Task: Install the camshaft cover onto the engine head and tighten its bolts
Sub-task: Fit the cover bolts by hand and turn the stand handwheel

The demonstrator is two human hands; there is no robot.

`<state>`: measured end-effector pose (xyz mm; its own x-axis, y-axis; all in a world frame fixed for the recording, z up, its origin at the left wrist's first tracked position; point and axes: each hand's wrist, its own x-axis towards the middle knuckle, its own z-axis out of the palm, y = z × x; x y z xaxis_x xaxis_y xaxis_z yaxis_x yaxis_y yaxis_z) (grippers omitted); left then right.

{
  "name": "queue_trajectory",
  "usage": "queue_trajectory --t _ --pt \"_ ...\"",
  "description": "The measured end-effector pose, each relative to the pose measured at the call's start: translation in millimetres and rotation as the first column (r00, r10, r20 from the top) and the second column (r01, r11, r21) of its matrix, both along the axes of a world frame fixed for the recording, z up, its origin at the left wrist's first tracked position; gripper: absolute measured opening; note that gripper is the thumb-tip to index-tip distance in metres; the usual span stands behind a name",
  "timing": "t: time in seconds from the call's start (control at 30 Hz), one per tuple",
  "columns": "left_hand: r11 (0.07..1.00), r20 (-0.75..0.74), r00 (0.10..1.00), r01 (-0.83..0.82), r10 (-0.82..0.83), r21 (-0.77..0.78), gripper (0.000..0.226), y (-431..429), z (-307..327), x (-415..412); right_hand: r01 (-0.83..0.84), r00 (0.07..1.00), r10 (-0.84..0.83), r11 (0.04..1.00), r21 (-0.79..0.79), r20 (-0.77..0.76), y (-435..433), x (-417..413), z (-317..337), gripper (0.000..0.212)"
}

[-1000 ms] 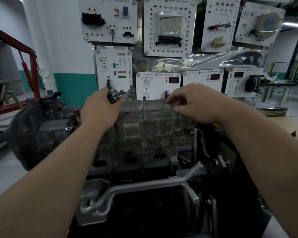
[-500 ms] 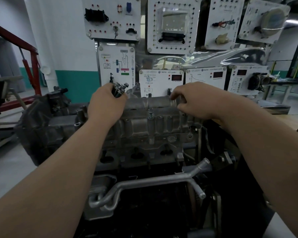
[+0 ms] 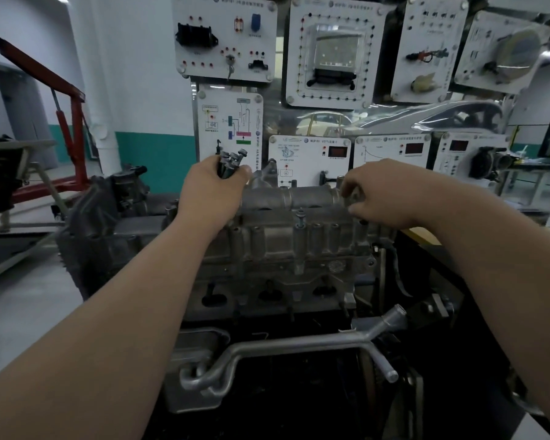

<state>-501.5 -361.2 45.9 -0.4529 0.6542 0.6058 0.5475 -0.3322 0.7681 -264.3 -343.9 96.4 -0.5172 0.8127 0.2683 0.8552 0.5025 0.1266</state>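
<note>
Grey camshaft cover [image 3: 299,198] sits on engine head [image 3: 283,268]; bolt [image 3: 300,217] upright at front; spare bolts [image 3: 231,160] bunched left.

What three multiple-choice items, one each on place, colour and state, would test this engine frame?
1. Where are the spare bolts?
A) bunched in the left hand
B) on the floor
C) in a tray

2. What colour is the hoist frame at the left?
A) blue
B) red
C) yellow

3. How is the bolt at the middle of the near edge of the camshaft cover?
A) lying flat
B) standing upright, head raised
C) missing

Answers:
1 A: that hand grips the bundle, heads up.
2 B: its beams are plainly red.
3 B: its shank shows between the head and the boss.
</note>
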Motion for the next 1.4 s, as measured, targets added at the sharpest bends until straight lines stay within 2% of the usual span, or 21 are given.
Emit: queue_trajectory --t 0.1,0.17,0.23,0.3,0.37,0.4,0.5,0.6,0.67,0.73,0.77,0.83,0.9,0.97,1.1,1.23,1.4 --pt "0.989 0.113 0.986 0.134 -0.125 -0.069 0.02 -6.6 6.2 -7.9 0.033 0.997 -0.033 0.999 0.006 0.065 -0.9 -4.0 5.7 0.024" --pt "0.962 0.156 0.962 0.244 -0.224 -0.126 0.021 -11.3 10.4 -11.3 0.022 0.998 -0.026 0.997 0.072 0.059 -3.3 -11.4 13.1 0.034" --pt "0.919 0.198 0.924 0.36 -0.327 -0.161 0.022 -17.1 16.8 -12.4 -0.11 0.986 0.124 0.986 0.125 -0.116 -5.4 -29.5 22.2 0.043" --pt "0.876 0.17 0.897 0.437 -0.407 -0.205 0.021 -26.2 26.9 -13.2 -0.315 0.855 0.33 0.943 0.105 -0.399 -13.0 -57.6 29.4 0.033" --pt "0.846 0.117 0.884 0.467 -0.453 -0.259 0.019 -38.0 38.6 -16.9 -0.461 0.72 0.414 0.885 0.062 -0.557 -19.3 -85.6 33.7 0.013" --pt "0.836 0.105 0.881 0.472 -0.462 -0.28 0.018 -44.1 43.6 -20.6 -0.5 0.675 0.42 0.865 0.042 -0.607 -20.5 -96.8 34.9 0.011" --pt "0.834 0.136 0.886 0.464 -0.444 -0.3 0.019 -59.3 51.8 -37.3 -0.617 0.542 0.366 0.785 -0.062 -0.756 -18.2 -119.4 39.0 0.01" --pt "0.838 0.237 0.874 0.478 -0.424 -0.264 0.024 -64.8 55.0 -57.4 -0.706 0.452 0.328 0.7 -0.108 -0.83 -10.6 -140.7 45.9 0.005" --pt "0.877 0.269 0.89 0.429 -0.369 -0.216 0.025 -63.4 59.7 -74.0 -0.689 0.347 0.268 0.723 -0.051 -0.899 0.4 -155.9 53.2 0.004" --pt "0.948 0.17 0.963 0.243 -0.21 -0.207 0.024 -58.2 63.7 -92.8 -0.634 0.272 0.204 0.774 -0.015 -0.94 15.0 -166.7 59.7 0.004" --pt "0.97 0.055 0.995 0.099 -0.089 -0.223 0.025 -54.6 64.2 -102.0 -0.598 0.307 0.197 0.801 -0.028 -0.931 22.5 -171.3 61.1 0.004" --pt "0.967 -0.196 0.975 -0.145 0.103 -0.209 0.034 -45.5 62.2 -117.2 -0.505 0.497 0.22 0.86 -0.073 -0.839 37.5 -178.8 58.8 0.005" --pt "0.962 -0.288 0.948 -0.195 0.135 -0.189 0.041 -37.7 58.0 -126.2 -0.415 0.677 0.257 0.907 -0.069 -0.689 49.2 -187.7 53.1 0.009" --pt "0.96 -0.308 0.945 -0.184 0.113 -0.212 0.04 -32.0 54.1 -129.5 -0.366 0.777 0.29 0.93 -0.025 -0.559 59.0 -198.7 46.2 0.008" --pt "0.971 -0.276 0.955 -0.163 0.111 -0.174 0.038 -21.6 46.9 -135.6 -0.345 0.834 0.332 0.937 0.053 -0.441 77.9 -222.3 32.1 0.009" --pt "0.988 -0.027 0.99 -0.137 0.135 -0.072 0.034 -23.3 43.8 -142.9 -0.329 0.843 0.329 0.941 0.076 -0.425 90.3 -238.1 24.3 0.012" --pt "0.989 -0.037 0.99 -0.136 0.134 -0.055 0.034 -26.1 39.3 -140.2 -0.336 0.865 0.331 0.94 0.054 -0.377 90.8 -245.0 19.0 0.013"
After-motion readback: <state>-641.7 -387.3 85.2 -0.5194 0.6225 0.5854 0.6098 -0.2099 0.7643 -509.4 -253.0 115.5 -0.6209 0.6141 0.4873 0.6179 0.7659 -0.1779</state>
